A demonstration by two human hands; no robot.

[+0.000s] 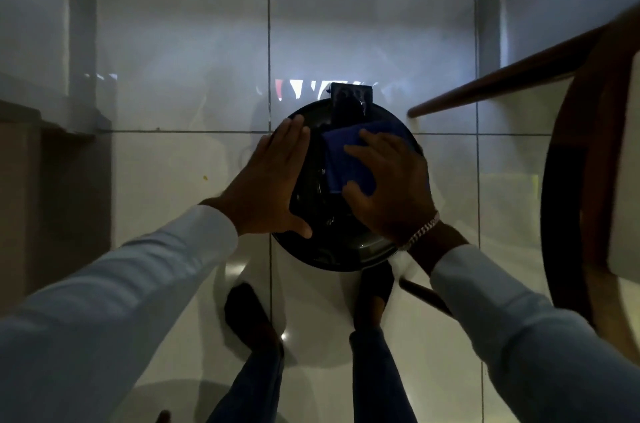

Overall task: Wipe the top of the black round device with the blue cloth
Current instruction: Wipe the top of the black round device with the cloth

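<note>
The black round device [325,246] sits on the white tiled floor in the middle of the head view, its far edge against a small black dock [350,96]. My left hand [266,185] lies flat on the device's left rim, fingers together and pointing away from me. My right hand [391,187] presses the folded blue cloth [341,152] onto the top of the device, fingers spread over the cloth. A bracelet circles my right wrist. Both hands hide much of the device's top.
A round wooden table or stool [581,159] with slanted legs [502,83] stands close on the right. My two feet [252,315] are on the floor just behind the device. A low ledge [52,121] and a wall lie to the left.
</note>
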